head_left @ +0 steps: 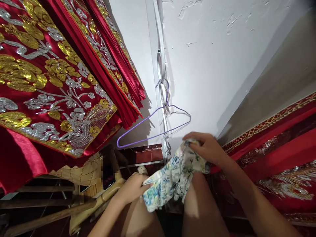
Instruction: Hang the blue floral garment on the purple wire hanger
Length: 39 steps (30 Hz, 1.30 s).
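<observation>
Hanger (154, 136) apparently before wall (209, 59), above knees (197, 197)

This looks like a home; it has bamboo furniture (85, 210), floor tiles (145, 156), embroidered hangings (61, 79).

Both forearms reach forward, the right hand (206, 147) raised (fingers curled), the left hand (134, 187) lower.

Left fingertips of left hand (132, 188) covered by floral cloth (161, 186). White spotted item (142, 169) partly hidden behind that hand. Dark patch (108, 174) pixelated, unreadable. 2 forearms (256, 197) cut off by bottom edge.
</observation>
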Each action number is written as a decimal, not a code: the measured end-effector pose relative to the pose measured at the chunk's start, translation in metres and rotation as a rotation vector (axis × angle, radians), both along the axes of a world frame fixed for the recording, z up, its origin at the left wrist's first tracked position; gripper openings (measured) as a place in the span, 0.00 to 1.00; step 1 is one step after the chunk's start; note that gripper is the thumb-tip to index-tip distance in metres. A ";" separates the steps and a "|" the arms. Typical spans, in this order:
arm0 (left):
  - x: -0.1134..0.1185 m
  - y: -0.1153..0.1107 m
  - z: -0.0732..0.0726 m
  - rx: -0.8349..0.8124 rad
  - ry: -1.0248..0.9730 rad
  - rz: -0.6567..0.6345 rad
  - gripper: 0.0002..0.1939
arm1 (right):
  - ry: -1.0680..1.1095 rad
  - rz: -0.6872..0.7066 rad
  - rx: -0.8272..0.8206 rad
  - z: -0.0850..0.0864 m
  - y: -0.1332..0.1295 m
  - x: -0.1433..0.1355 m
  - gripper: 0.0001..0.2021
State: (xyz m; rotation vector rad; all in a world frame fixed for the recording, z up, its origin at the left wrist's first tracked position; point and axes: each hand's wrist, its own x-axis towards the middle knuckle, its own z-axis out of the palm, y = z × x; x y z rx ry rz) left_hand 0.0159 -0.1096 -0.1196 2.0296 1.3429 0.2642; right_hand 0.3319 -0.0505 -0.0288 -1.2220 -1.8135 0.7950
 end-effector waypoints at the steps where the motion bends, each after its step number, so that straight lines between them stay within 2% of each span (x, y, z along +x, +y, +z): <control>1: -0.009 -0.002 0.004 0.002 0.045 0.019 0.21 | 0.028 -0.058 0.014 -0.003 0.011 0.001 0.17; 4: -0.030 -0.003 0.026 0.089 0.099 0.069 0.15 | 0.080 -0.091 -0.012 -0.013 0.045 -0.006 0.26; 5: -0.036 -0.001 0.034 0.131 0.123 0.089 0.13 | 0.092 -0.074 -0.033 -0.018 0.055 -0.011 0.25; 7: -0.048 0.005 0.046 0.202 0.185 0.155 0.10 | 0.108 -0.058 -0.080 -0.030 0.069 -0.022 0.16; 9: -0.061 0.014 0.054 0.253 0.219 0.217 0.12 | 0.103 -0.096 -0.090 -0.040 0.073 -0.030 0.08; 12: -0.072 0.026 0.062 0.390 0.142 0.264 0.17 | 0.069 -0.177 -0.006 -0.047 0.062 -0.029 0.11; 15: -0.064 0.038 0.077 0.549 -0.051 0.274 0.16 | 0.039 -0.214 0.054 -0.041 0.045 -0.018 0.13; 17: -0.046 0.049 0.091 0.632 -0.169 0.290 0.14 | 0.046 -0.224 0.031 -0.035 0.034 -0.014 0.14; 20: -0.010 0.069 0.116 0.682 -0.302 0.352 0.11 | 0.109 -0.153 -0.062 -0.030 0.021 -0.018 0.13; 23: 0.022 0.088 0.138 0.614 -0.391 0.324 0.12 | 0.166 -0.071 -0.103 -0.029 0.012 -0.028 0.11; 26: 0.036 0.097 0.149 0.584 -0.381 0.213 0.12 | 0.183 -0.054 -0.031 -0.025 0.004 -0.026 0.08; 27: 0.037 0.098 0.151 0.567 -0.395 0.196 0.11 | 0.190 -0.087 0.022 -0.022 0.002 -0.021 0.05; 28: 0.037 0.099 0.152 0.524 -0.430 0.196 0.10 | 0.200 -0.154 0.080 -0.018 0.001 -0.015 0.07; 31: 0.031 0.102 0.154 0.249 -0.588 0.244 0.10 | 0.239 -0.417 0.165 -0.005 0.004 0.015 0.29; 33: 0.027 0.105 0.157 0.084 -0.640 0.262 0.09 | 0.236 -0.511 0.142 0.002 0.012 0.037 0.36; 36: 0.024 0.111 0.161 -0.020 -0.674 0.282 0.08 | 0.182 -0.580 0.174 0.011 0.027 0.061 0.30; 39: 0.020 0.119 0.157 -0.087 -0.727 0.331 0.08 | 0.129 -0.630 0.246 0.021 0.039 0.074 0.28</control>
